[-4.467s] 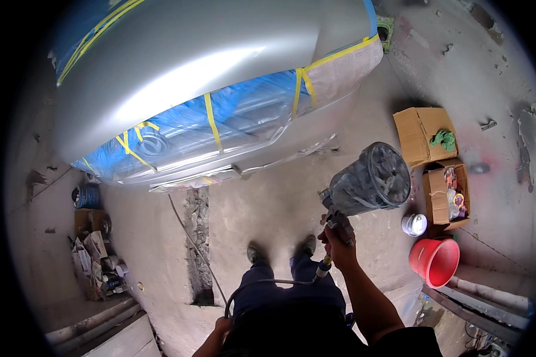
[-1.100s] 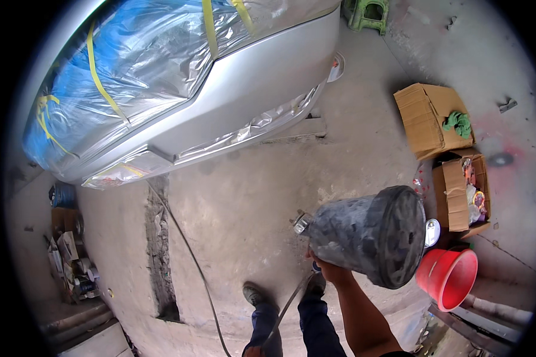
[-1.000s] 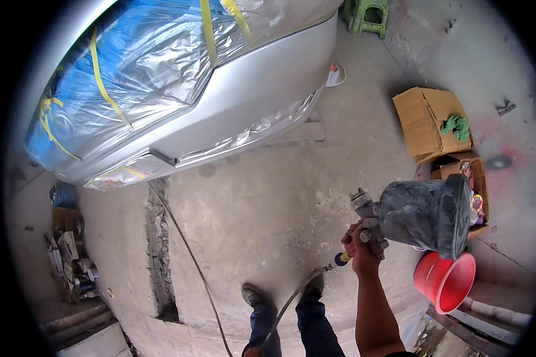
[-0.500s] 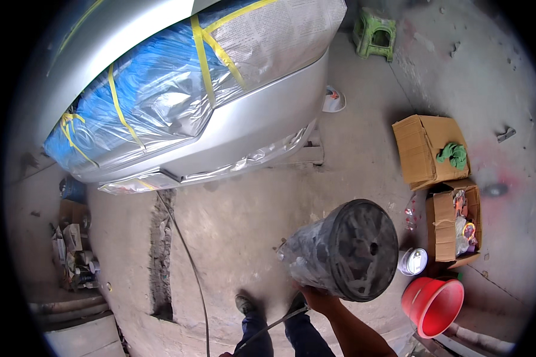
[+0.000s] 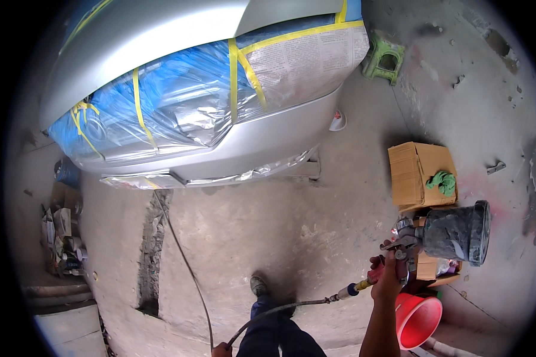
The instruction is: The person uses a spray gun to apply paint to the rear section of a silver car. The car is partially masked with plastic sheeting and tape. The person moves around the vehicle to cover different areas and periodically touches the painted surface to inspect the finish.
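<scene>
My right hand [image 5: 385,273] is closed on a spray gun [image 5: 404,253] with a large, dark, paint-smeared cup [image 5: 452,235], held out at the right. A hose [image 5: 298,302] runs from the gun's coupling down to my left hand [image 5: 221,350], which grips it at the bottom edge. Ahead is a silver vehicle body [image 5: 274,134], masked with blue and clear plastic [image 5: 167,113], printed paper [image 5: 304,62] and yellow tape [image 5: 233,80]. The gun is well apart from the body.
Cardboard boxes [image 5: 408,172] with a green cloth [image 5: 442,183] stand at the right, beside a red bucket [image 5: 411,327]. A green stool [image 5: 387,62] is upper right, piled clutter [image 5: 65,244] at left. A rough floor trench [image 5: 149,268] runs lower left.
Since half a second ago the spray gun has swung rightward and turned, showing its body and hose coupling. My view has shifted, with more of the upper panel showing, and my legs moved.
</scene>
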A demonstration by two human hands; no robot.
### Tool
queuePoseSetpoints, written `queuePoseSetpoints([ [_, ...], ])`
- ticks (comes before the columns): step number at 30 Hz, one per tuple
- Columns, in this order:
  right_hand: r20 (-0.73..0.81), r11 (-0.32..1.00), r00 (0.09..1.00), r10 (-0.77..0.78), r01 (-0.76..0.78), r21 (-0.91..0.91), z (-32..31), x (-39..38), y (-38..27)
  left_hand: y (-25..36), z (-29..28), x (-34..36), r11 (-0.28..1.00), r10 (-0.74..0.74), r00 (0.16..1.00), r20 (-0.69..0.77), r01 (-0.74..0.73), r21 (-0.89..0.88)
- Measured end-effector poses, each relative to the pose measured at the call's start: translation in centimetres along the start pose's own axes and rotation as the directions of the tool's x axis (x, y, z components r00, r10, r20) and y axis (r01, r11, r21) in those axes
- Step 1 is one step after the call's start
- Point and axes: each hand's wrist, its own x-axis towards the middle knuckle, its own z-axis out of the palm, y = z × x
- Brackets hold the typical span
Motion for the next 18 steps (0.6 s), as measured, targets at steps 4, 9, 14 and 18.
queuePoseSetpoints([
  [4, 0.136, 0.994, 0.99, -0.037, 0.05, -0.094, 3.4, -1.9, 1.4, -1.0, -1.3, 1.0, 0.999, 0.032, 0.999, 0.03, -0.033, 0.026],
  [9, 0.677, 0.644, 0.676, -0.291, 0.661, -0.384, 7.2, -6.9, 6.0, -2.9, -4.9, 1.0, 0.991, -0.04, 0.997, 0.067, 0.031, 0.126],
  [14, 0.611, 0.966, 0.779, 0.141, 0.027, -0.257, 9.8, -8.4, 2.6, -3.9, -6.9, 2.1, 0.981, -0.068, 0.988, 0.14, 0.04, 0.191],
  [18, 0.295, 0.993, 0.949, 0.106, -0.084, -0.087, 8.5, -6.0, -3.4, -3.1, -6.5, 3.5, 0.997, 0.007, 0.997, 0.071, -0.013, 0.074],
])
